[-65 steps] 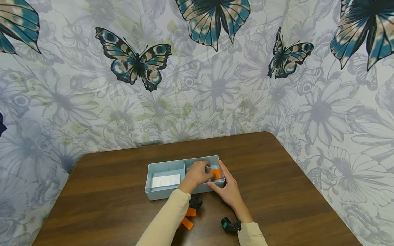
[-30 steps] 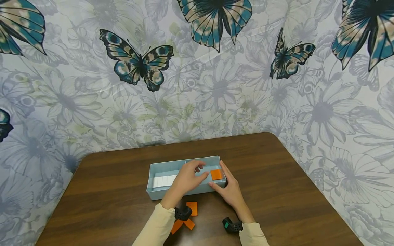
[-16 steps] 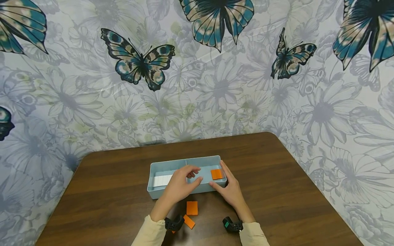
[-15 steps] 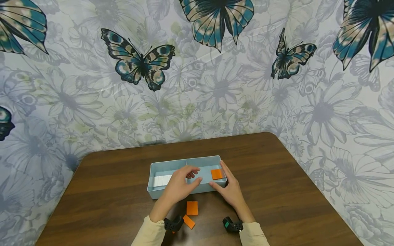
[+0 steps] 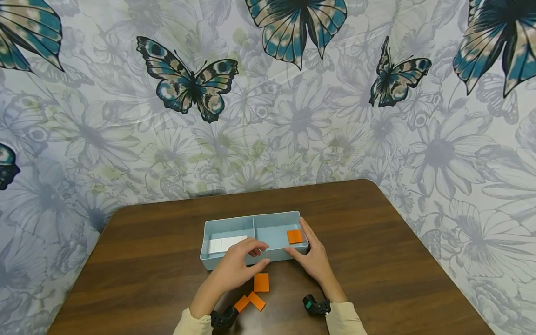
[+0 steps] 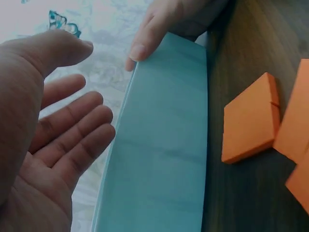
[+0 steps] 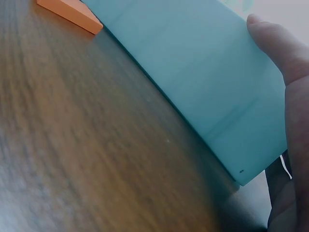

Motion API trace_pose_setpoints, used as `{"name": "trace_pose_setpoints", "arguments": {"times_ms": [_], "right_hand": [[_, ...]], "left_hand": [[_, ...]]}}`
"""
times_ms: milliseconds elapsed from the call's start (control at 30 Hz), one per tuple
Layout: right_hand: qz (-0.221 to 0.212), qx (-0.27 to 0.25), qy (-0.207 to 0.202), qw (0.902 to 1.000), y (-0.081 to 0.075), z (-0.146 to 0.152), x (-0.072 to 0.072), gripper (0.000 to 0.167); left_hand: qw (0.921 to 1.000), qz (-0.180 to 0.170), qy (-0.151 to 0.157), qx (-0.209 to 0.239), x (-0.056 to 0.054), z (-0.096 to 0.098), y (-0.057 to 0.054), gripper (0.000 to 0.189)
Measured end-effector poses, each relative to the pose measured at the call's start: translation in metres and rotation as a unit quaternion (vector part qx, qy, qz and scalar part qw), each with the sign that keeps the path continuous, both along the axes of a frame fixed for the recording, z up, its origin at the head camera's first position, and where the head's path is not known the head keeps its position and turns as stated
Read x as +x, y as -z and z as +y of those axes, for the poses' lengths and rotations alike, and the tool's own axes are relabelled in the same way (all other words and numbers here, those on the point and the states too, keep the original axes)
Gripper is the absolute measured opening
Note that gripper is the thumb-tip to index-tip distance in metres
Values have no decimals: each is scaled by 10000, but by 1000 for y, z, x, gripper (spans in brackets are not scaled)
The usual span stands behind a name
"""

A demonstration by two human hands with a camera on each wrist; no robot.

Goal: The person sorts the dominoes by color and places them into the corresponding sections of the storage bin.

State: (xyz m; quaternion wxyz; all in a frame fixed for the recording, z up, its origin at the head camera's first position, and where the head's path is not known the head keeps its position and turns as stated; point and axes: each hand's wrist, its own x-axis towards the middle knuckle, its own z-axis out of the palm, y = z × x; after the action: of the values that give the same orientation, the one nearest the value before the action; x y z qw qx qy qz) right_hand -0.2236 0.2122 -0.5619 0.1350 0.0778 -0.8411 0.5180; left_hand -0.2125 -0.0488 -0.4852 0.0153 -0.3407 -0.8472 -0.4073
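A light blue two-compartment storage box [image 5: 274, 254] stands on the table. My right hand [image 5: 313, 258] holds its right end, thumb at the front rim and fingers along the end wall. My left hand [image 5: 234, 267] hovers by the box's front edge, fingers loosely bent with nothing between them; the left wrist view shows its bare palm. Orange square pieces [image 5: 295, 236] lie in the right compartment, a row of white pieces [image 5: 228, 243] in the left one. Below my left hand, an orange square stack [image 5: 261, 282] and other orange pieces [image 5: 257, 301] rest on the table.
The brown wooden table [image 5: 377, 260] reaches back to a butterfly-patterned cloth [image 5: 293, 116]. A black wrist device [image 5: 316, 305] sits on the right wrist and another black wrist device [image 5: 224, 318] on the left.
My left hand has let go of the orange pieces in the right compartment and drawn back left and toward me, uncovering the divider and white pieces. My right hand stays at the box's end.
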Motion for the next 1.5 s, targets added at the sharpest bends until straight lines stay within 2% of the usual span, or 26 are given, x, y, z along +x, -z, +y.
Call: {"name": "trace_pose_setpoints", "arguments": {"times_ms": [167,367,567,833,1100,1367,1500], "right_hand": [[23,19,-11,10000,0,1,-1,92],[2,67,9,10000,1,2,-1,93],[-18,76,-13,10000,2,1,0,92],[8,113,-6,9999,3,2,0,92],[13,132,0,9999,3,2,0,92],[-97,85,-6,9999,0,1,0,93],[-127,72,-10,9999,-1,1,0,94]], "left_hand": [[9998,-85,126,138,7,-8,7,28],[9996,-37,102,254,18,-20,24,23],[9988,-413,-235,82,31,-30,40,25],[9961,-286,-831,-122,44,-36,57,26],[9967,-45,-781,-219,53,-43,66,25],[9848,248,-1580,-679,63,-39,67,31],[9813,326,-1740,-751,69,-35,68,33]]}}
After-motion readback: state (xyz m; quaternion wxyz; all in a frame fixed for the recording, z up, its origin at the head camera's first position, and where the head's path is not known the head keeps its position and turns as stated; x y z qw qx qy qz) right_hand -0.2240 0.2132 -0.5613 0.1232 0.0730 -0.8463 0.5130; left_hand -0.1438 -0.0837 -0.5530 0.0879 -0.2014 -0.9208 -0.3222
